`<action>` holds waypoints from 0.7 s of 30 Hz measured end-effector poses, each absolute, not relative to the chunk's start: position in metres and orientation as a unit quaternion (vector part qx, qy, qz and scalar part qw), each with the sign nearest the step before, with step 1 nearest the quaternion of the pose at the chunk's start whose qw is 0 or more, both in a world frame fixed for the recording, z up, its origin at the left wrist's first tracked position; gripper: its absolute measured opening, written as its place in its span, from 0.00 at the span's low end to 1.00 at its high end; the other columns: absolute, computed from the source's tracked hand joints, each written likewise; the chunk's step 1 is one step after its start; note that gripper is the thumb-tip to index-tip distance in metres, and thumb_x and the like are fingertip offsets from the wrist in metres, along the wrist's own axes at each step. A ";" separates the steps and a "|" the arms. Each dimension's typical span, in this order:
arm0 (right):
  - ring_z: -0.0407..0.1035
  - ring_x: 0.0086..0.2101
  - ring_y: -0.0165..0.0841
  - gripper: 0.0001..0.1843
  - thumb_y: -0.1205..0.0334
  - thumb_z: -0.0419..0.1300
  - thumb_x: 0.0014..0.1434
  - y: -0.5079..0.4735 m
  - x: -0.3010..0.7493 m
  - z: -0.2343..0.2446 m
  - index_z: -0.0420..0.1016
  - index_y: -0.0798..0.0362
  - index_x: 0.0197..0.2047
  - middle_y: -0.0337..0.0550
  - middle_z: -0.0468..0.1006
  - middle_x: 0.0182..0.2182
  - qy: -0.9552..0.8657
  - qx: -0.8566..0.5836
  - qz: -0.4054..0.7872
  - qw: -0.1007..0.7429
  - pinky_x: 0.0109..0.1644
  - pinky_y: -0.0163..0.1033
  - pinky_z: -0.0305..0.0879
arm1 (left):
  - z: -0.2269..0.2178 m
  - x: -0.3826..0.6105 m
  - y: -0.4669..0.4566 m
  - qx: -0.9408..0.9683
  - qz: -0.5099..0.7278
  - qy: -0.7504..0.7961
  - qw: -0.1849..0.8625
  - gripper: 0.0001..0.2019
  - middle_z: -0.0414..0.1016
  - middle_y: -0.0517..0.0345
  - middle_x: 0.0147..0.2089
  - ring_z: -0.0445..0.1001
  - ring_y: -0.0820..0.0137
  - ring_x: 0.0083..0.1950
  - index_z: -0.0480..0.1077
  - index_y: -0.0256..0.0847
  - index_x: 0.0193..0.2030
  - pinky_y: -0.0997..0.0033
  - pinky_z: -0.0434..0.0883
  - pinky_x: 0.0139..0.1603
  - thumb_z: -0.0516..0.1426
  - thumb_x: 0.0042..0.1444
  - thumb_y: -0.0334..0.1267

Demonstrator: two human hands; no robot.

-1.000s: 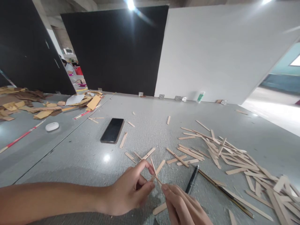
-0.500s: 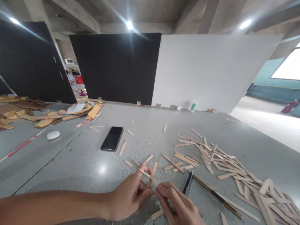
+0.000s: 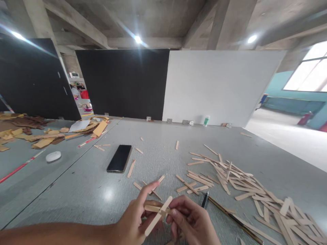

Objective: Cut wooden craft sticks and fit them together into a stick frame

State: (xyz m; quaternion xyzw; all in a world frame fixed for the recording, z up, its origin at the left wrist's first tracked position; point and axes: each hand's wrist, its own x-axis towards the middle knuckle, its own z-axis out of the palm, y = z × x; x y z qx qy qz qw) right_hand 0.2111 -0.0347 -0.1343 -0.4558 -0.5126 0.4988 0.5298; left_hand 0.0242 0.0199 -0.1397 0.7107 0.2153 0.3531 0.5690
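Two flat wooden craft sticks [image 3: 166, 203] are held crossed in an X just above the grey table. My right hand [image 3: 192, 219] pinches them near the crossing, between thumb and fingers. On the other side, my left hand [image 3: 136, 214] has its index finger stretched out, while its lower fingers and thumb close around the sticks' left ends. The sticks partly cover those fingers. Beside my right hand lies a black pen [image 3: 205, 200], partly hidden by it. A long dark pencil [image 3: 236, 219] rests further right. Loose sticks [image 3: 159, 182] lie just beyond my hands.
A large heap of craft sticks [image 3: 245, 183] spreads over the right. A phone [image 3: 119, 158], a white earbud case [image 3: 53, 156] and torn brown card scraps [image 3: 46, 142] are on the left. Black [image 3: 122, 85] and white [image 3: 214, 85] panels stand behind, with a small green-and-white tube [image 3: 206, 121].
The sticks have turned from nearly edge-on to showing their flat faces as a cross. My left index finger has straightened, and my right hand has shifted its pinch. The camera view has tilted up slightly.
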 end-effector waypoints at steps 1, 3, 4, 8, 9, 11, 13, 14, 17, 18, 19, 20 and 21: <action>0.71 0.17 0.24 0.22 0.41 0.66 0.64 -0.035 0.212 -0.133 0.74 0.54 0.39 0.35 0.76 0.25 -0.507 -0.451 0.508 0.530 0.22 0.28 0.68 | -0.141 0.024 0.019 0.690 0.367 0.204 0.589 0.39 0.83 0.45 0.45 0.82 0.62 0.40 0.41 0.45 0.75 0.63 0.76 0.45 0.59 0.68 0.50; 0.70 0.17 0.24 0.22 0.42 0.67 0.64 -0.037 0.213 -0.132 0.75 0.55 0.37 0.34 0.75 0.23 -0.499 -0.441 0.525 0.530 0.22 0.28 0.69 | -0.142 0.024 0.019 0.653 0.382 0.188 0.626 0.41 0.83 0.42 0.48 0.82 0.62 0.42 0.38 0.47 0.75 0.62 0.76 0.48 0.59 0.68 0.53; 0.69 0.16 0.24 0.22 0.42 0.67 0.64 -0.037 0.213 -0.131 0.76 0.55 0.36 0.33 0.75 0.22 -0.495 -0.437 0.532 0.530 0.22 0.28 0.68 | -0.140 0.024 0.019 0.645 0.377 0.190 0.637 0.37 0.83 0.42 0.47 0.82 0.63 0.42 0.46 0.46 0.74 0.63 0.76 0.47 0.60 0.67 0.54; 0.69 0.17 0.23 0.21 0.43 0.67 0.64 -0.041 0.215 -0.130 0.76 0.54 0.36 0.31 0.73 0.19 -0.478 -0.431 0.557 0.525 0.22 0.26 0.66 | -0.129 0.022 0.023 0.659 0.330 0.236 0.633 0.17 0.83 0.48 0.36 0.79 0.68 0.34 0.79 0.37 0.47 0.73 0.71 0.36 0.63 0.65 0.51; 0.70 0.17 0.23 0.20 0.43 0.68 0.64 -0.041 0.216 -0.130 0.76 0.54 0.36 0.32 0.73 0.19 -0.474 -0.431 0.563 0.522 0.22 0.26 0.67 | -0.126 0.021 0.024 0.664 0.319 0.237 0.633 0.17 0.82 0.49 0.33 0.78 0.69 0.33 0.82 0.36 0.42 0.74 0.70 0.34 0.64 0.64 0.50; 0.71 0.18 0.23 0.20 0.44 0.68 0.63 -0.042 0.217 -0.131 0.76 0.54 0.36 0.33 0.75 0.21 -0.468 -0.432 0.576 0.513 0.23 0.26 0.67 | -0.123 0.021 0.025 0.655 0.308 0.233 0.650 0.16 0.82 0.50 0.30 0.77 0.69 0.30 0.85 0.35 0.36 0.74 0.70 0.32 0.67 0.61 0.49; 0.72 0.18 0.23 0.21 0.44 0.69 0.63 -0.041 0.218 -0.133 0.76 0.55 0.36 0.35 0.77 0.23 -0.468 -0.430 0.589 0.498 0.23 0.25 0.66 | -0.121 0.022 0.025 0.629 0.310 0.236 0.673 0.14 0.82 0.50 0.28 0.78 0.68 0.29 0.86 0.36 0.34 0.73 0.73 0.32 0.71 0.56 0.47; 0.72 0.18 0.22 0.21 0.43 0.69 0.63 -0.041 0.218 -0.135 0.76 0.55 0.36 0.37 0.78 0.24 -0.473 -0.428 0.595 0.489 0.23 0.25 0.66 | -0.122 0.022 0.024 0.619 0.316 0.237 0.679 0.12 0.82 0.51 0.28 0.79 0.68 0.28 0.86 0.37 0.34 0.73 0.74 0.32 0.72 0.54 0.46; 0.68 0.17 0.22 0.22 0.41 0.67 0.64 -0.041 0.220 -0.137 0.75 0.55 0.36 0.35 0.76 0.23 -0.486 -0.433 0.602 0.462 0.21 0.26 0.65 | -0.125 0.022 0.024 0.603 0.335 0.226 0.688 0.07 0.83 0.53 0.27 0.83 0.66 0.30 0.86 0.39 0.35 0.73 0.78 0.32 0.73 0.54 0.40; 0.66 0.16 0.22 0.22 0.41 0.66 0.65 -0.041 0.221 -0.137 0.74 0.54 0.37 0.34 0.74 0.22 -0.489 -0.438 0.601 0.455 0.20 0.27 0.64 | -0.127 0.021 0.024 0.602 0.337 0.222 0.689 0.06 0.84 0.53 0.28 0.84 0.65 0.31 0.86 0.39 0.36 0.72 0.79 0.33 0.72 0.54 0.38; 0.65 0.16 0.22 0.23 0.40 0.65 0.65 -0.040 0.221 -0.136 0.74 0.54 0.37 0.33 0.73 0.21 -0.492 -0.446 0.598 0.449 0.20 0.27 0.64 | -0.129 0.020 0.025 0.600 0.339 0.217 0.692 0.05 0.84 0.53 0.29 0.84 0.65 0.32 0.86 0.39 0.36 0.72 0.80 0.33 0.72 0.55 0.37; 0.63 0.16 0.22 0.23 0.40 0.64 0.65 -0.040 0.222 -0.134 0.73 0.54 0.37 0.33 0.72 0.20 -0.495 -0.454 0.593 0.445 0.20 0.27 0.63 | -0.131 0.019 0.025 0.597 0.340 0.212 0.695 0.05 0.84 0.53 0.29 0.85 0.65 0.32 0.85 0.39 0.37 0.72 0.80 0.33 0.72 0.56 0.37; 0.62 0.16 0.22 0.24 0.39 0.64 0.65 -0.039 0.222 -0.132 0.73 0.54 0.37 0.33 0.72 0.20 -0.499 -0.461 0.587 0.440 0.20 0.28 0.62 | -0.133 0.019 0.025 0.594 0.342 0.208 0.698 0.05 0.84 0.53 0.30 0.85 0.65 0.31 0.85 0.38 0.37 0.72 0.80 0.33 0.71 0.57 0.37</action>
